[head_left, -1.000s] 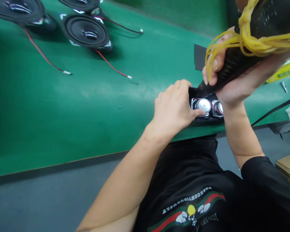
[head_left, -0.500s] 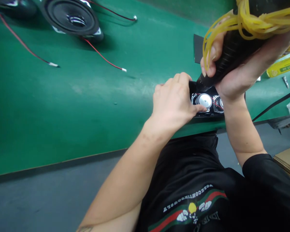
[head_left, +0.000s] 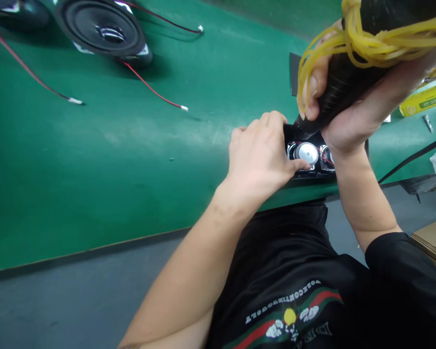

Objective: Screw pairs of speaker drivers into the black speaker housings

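Note:
My left hand point(head_left: 259, 157) grips the left end of a small black speaker housing point(head_left: 310, 154) that lies at the near edge of the green table point(head_left: 138, 160). Two round silver speaker backs with thin red wires show inside the housing. My right hand point(head_left: 343, 109) is wrapped round a black power screwdriver point(head_left: 345, 72) bound with yellow rubber bands point(head_left: 370, 43). The tool's tip points down into the housing's top left corner, just beside my left fingers.
A large black loose speaker point(head_left: 101, 30) with red and black leads lies at the far left, another partly cut off beside it. A dark flat piece point(head_left: 294, 72), a yellow bottle point(head_left: 427, 97), a black cable point(head_left: 414, 157) and cardboard point(head_left: 434, 242) sit to the right.
The view has drifted so the loose speakers slid up and left. Both hands stay on the housing and the screwdriver, shifting only slightly.

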The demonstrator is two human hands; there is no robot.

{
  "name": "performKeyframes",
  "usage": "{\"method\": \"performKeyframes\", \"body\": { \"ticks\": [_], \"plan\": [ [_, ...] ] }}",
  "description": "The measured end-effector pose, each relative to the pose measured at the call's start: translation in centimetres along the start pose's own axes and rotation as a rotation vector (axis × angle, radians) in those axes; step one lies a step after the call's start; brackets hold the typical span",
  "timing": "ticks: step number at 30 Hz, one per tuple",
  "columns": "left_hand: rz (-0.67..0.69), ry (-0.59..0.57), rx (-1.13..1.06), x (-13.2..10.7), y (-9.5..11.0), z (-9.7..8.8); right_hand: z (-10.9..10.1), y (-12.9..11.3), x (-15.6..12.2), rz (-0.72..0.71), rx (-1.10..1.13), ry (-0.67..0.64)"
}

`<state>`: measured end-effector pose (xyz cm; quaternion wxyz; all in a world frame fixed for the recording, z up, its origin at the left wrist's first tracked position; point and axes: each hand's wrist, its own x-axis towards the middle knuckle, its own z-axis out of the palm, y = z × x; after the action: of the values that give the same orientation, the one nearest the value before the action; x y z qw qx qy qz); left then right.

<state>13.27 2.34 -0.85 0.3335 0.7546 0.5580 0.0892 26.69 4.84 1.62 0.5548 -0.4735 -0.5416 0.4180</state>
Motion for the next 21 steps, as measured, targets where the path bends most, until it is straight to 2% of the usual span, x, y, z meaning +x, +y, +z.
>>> {"method": "performKeyframes", "body": {
  "ticks": [3,7,9,13,15,20,21],
  "plan": [
    [0.005,-0.011,-0.003,0.1,-0.2,0.1,0.4,0.4,-0.1,-0.019,0.001,0.037],
    [0.023,-0.029,0.028,0.2,-0.5,0.2,0.3,1.3,0.2,-0.096,0.053,-0.093],
    [0.026,-0.028,0.064,0.2,-0.5,0.2,0.0,1.6,0.3,-0.119,0.102,-0.118],
    [0.004,-0.037,0.108,0.2,-0.2,0.1,-0.7,1.6,-0.1,-0.006,0.15,-0.096],
    [-0.002,-0.025,0.118,0.1,0.0,0.1,-0.7,1.9,-0.4,0.004,0.182,-0.055],
    [-0.002,-0.014,0.15,-0.1,0.1,0.2,0.0,4.8,-0.2,-0.07,0.214,-0.016],
    [0.002,-0.014,0.153,-0.1,0.0,0.2,0.0,5.6,0.1,-0.102,0.223,-0.045]
  ]
}}
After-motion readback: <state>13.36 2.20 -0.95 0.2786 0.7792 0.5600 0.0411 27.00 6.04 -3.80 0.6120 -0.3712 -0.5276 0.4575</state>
